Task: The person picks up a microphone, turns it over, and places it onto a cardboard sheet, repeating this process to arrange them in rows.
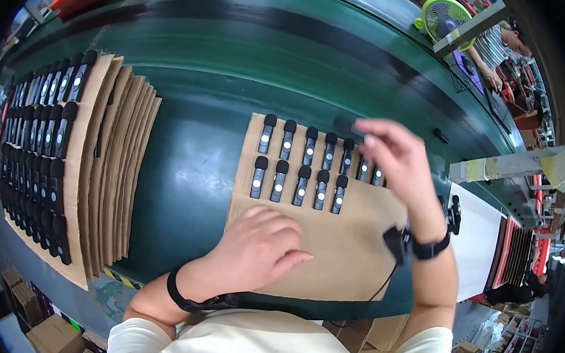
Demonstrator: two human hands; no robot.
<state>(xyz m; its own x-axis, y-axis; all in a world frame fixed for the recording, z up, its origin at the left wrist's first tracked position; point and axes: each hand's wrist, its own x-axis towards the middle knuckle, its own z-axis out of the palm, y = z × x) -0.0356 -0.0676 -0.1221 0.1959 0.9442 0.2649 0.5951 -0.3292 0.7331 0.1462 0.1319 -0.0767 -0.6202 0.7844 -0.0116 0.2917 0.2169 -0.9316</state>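
Small black clip-on wireless microphones with foam tips and white dots, such as this microphone [266, 135], lie in two rows on a brown cardboard sheet [336, 254]. My right hand [394, 152] is over the far row's right part, hiding some of it. Its thumb and forefinger pinch a dark, motion-blurred microphone [345, 126] just beyond the sheet's far edge. Below the near row my left hand [257, 244] hovers over or rests on the cardboard, fingers curled and thumb sticking out. Nothing shows in it, though its palm is hidden.
At left stands a stack of cardboard sheets [113, 183] with several rows of like microphones on top. A black device [396, 244] with a cable hangs by my right wrist. Green worktop [185, 149] surrounds the sheet. A metal post [502, 166] rises at right; a green fan [446, 20] stands far off near another person.
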